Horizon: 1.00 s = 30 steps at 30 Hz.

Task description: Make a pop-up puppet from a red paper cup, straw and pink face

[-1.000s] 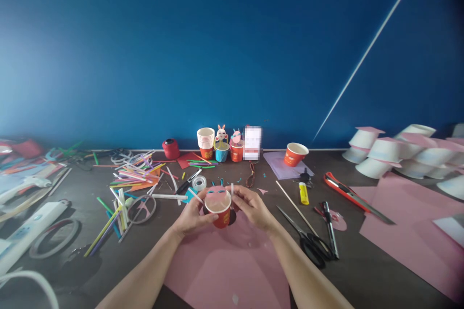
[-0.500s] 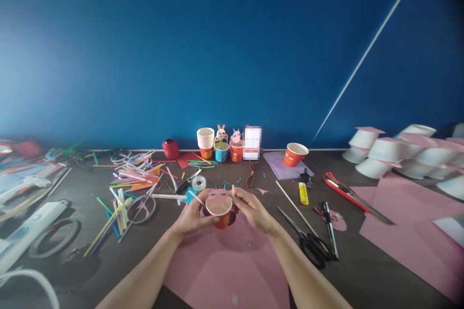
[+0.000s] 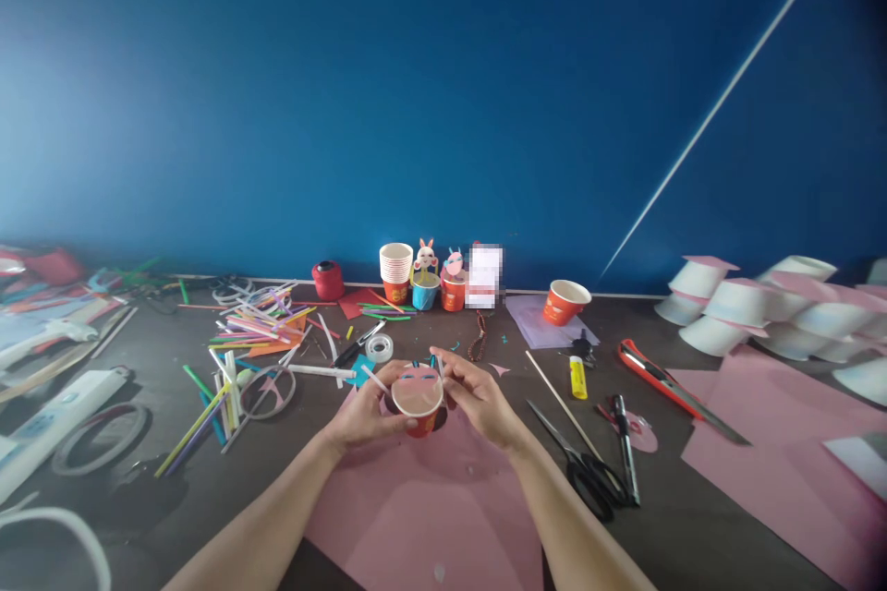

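A red paper cup (image 3: pixel 421 426) with a pink paper face and small blue-and-black pieces at its top is held over a pink paper sheet (image 3: pixel 422 508). My left hand (image 3: pixel 365 417) is closed around the cup's left side, thumb along its front. A white strip (image 3: pixel 376 378) sticks out at upper left, beside that hand. My right hand (image 3: pixel 483 400) is at the cup's right rim, fingers pinched on a second white strip (image 3: pixel 440 367) that stands upright there. Its fingertips are partly hidden.
Black-handled scissors (image 3: pixel 589 480), a red utility knife (image 3: pixel 665 380), a yellow glue stick (image 3: pixel 577 378) and a pen (image 3: pixel 625 448) lie right. Coloured strips (image 3: pixel 260 328) and a tape roll (image 3: pixel 379 348) lie left. Stacked cups (image 3: pixel 396 263) and finished cup figures (image 3: pixel 425 286) stand behind.
The view has shifted slightly. My right fingers have moved up a little along the upright white strip, covering more of it. My left hand keeps its hold on the cup.
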Each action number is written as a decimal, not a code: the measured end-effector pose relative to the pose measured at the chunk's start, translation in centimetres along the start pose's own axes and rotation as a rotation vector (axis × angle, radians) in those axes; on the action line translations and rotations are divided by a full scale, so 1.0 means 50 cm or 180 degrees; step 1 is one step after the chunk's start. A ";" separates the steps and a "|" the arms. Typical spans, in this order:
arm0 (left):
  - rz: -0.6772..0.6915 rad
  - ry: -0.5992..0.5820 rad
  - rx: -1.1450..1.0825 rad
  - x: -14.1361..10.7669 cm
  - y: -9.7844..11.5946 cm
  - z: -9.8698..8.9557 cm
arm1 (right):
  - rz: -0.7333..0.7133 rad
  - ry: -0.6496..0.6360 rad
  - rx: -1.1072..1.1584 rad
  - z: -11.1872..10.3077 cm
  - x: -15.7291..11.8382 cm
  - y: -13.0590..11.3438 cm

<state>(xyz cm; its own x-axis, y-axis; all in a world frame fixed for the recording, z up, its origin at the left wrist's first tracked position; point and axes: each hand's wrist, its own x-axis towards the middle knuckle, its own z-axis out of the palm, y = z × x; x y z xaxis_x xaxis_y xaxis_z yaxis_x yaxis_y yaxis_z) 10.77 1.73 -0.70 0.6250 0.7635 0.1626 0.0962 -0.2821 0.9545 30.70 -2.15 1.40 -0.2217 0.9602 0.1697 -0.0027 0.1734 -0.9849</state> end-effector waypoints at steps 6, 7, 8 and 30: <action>0.0241 -0.0037 0.0311 0.001 0.010 0.000 | 0.0031 -0.0003 -0.0088 0.002 -0.002 0.003; 0.0250 -0.0030 0.0307 0.001 0.011 0.000 | 0.0014 -0.0003 -0.0102 0.002 -0.002 0.004; 0.0261 -0.0014 0.0294 0.001 0.012 0.000 | -0.0003 -0.0005 -0.0123 0.002 -0.003 0.004; 0.0041 -0.0342 0.0259 0.006 0.034 -0.013 | -0.0098 -0.0216 -0.0562 0.000 -0.006 -0.008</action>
<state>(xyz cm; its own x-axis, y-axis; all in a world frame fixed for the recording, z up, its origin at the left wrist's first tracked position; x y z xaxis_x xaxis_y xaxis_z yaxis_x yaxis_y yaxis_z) 10.64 1.86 1.11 0.7055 0.6941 0.1430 0.1473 -0.3411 0.9284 30.79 -2.52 1.72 -0.2895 0.9380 0.1908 0.1595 0.2438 -0.9566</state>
